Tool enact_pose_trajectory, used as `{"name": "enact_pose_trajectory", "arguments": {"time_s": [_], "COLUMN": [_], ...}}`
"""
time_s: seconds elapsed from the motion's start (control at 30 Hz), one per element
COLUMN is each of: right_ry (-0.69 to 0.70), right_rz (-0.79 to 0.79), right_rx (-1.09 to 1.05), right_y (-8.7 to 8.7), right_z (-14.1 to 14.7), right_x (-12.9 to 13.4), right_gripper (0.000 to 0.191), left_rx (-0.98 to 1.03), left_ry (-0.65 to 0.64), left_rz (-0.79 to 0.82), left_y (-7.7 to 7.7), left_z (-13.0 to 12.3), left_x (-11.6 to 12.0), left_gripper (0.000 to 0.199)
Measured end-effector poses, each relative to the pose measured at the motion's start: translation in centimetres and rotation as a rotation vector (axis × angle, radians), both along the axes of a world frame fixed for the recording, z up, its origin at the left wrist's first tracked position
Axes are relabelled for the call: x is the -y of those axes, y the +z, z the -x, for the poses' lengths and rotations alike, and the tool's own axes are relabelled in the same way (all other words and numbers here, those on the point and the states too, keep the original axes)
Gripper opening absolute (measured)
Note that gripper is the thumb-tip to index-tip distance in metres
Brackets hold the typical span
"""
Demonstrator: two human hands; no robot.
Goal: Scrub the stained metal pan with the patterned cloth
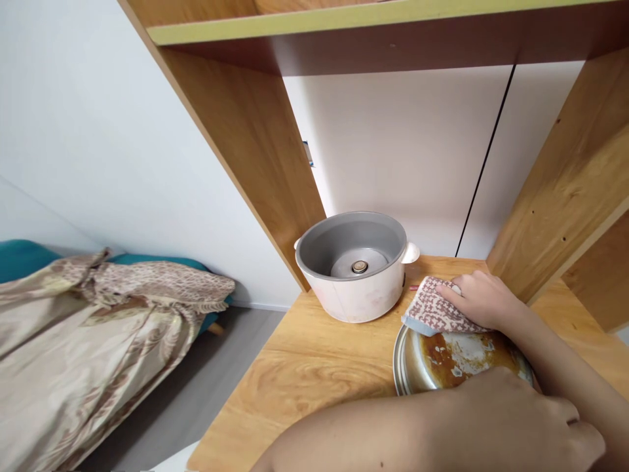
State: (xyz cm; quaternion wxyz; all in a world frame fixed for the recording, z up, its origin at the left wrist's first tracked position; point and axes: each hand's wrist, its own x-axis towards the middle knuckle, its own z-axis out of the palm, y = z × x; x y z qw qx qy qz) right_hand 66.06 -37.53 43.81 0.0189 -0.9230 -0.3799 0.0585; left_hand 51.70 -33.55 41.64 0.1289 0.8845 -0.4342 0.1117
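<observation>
A cloth (pixel 437 309) with a brown-and-white pattern and a pale blue edge lies bunched under my right hand (pixel 479 298), whose fingers grip it. It rests against the far rim of a round metal vessel (pixel 464 360), which looks like an upturned pot or lid with brown, burnt-looking stains. My left hand (pixel 531 410) crosses in front of the vessel from the lower left. Its fingers are curled, and what they hold, if anything, is hidden. Left of the cloth stands a white rice cooker body (pixel 356 298), its top uncovered and its heating plate showing inside.
Everything stands on a wooden desk (pixel 289 367) between upright wooden panels (pixel 246 137). A shelf (pixel 344 56) hangs overhead. A small reddish item (pixel 413 288) lies beside the cooker. To the left is a sofa or bed covered with a patterned throw (pixel 113 334).
</observation>
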Motion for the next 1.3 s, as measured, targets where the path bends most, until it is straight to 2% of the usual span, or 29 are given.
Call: {"name": "enact_pose_trajectory", "arguments": {"time_s": [0.1, 0.17, 0.3, 0.43, 0.5, 0.6, 0.8, 0.87, 0.97, 1.1, 1.2, 1.3], "right_ry": [0.104, 0.124, 0.008, -0.114, -0.096, 0.002, 0.144, 0.130, 0.039, -0.056, -0.025, 0.074], "right_rz": [-0.062, -0.067, -0.017, 0.054, 0.057, 0.004, -0.054, -0.042, -0.011, 0.031, 0.014, -0.053], "right_rx": [-0.045, -0.063, -0.052, 0.009, 0.022, 0.005, -0.074, -0.088, -0.065, 0.002, 0.016, -0.013], "right_y": [-0.3, -0.5, -0.3, 0.2, 0.3, 0.2, -0.1, -0.1, -0.1, 0.0, 0.1, 0.1], "right_z": [-0.3, -0.4, -0.2, 0.4, 0.5, 0.3, -0.2, -0.2, -0.1, 0.2, 0.2, 0.2], "right_x": [0.2, 0.3, 0.1, -0.1, -0.1, -0.1, 0.2, 0.2, 0.1, -0.1, -0.1, 0.1], "right_gripper": [0.062, 0.063, 0.076, 0.081, 0.079, 0.073, 0.063, 0.065, 0.075, 0.081, 0.074, 0.062], "left_rx": [-0.017, -0.009, -0.001, 0.032, 0.041, 0.018, -0.042, -0.070, -0.085, -0.025, -0.031, -0.067], "left_ry": [-0.003, -0.002, -0.011, -0.005, 0.005, -0.009, -0.028, -0.030, -0.038, 0.001, 0.001, -0.016], "left_rz": [0.007, 0.003, -0.024, -0.022, -0.021, -0.020, 0.018, 0.026, 0.029, 0.007, 0.000, 0.013], "left_y": [0.3, 0.5, 0.6, 0.0, -0.3, -0.4, 0.4, 0.8, 1.0, 0.5, 0.1, 0.0], "left_z": [0.0, 0.0, 0.1, 0.0, 0.0, -0.1, -0.2, -0.2, -0.1, 0.0, 0.0, -0.2], "left_x": [-0.1, -0.2, -0.2, 0.0, 0.1, 0.1, -0.1, -0.2, -0.3, -0.1, 0.1, 0.1], "left_gripper": [0.015, 0.016, 0.017, 0.017, 0.019, 0.022, 0.022, 0.020, 0.017, 0.016, 0.017, 0.016]}}
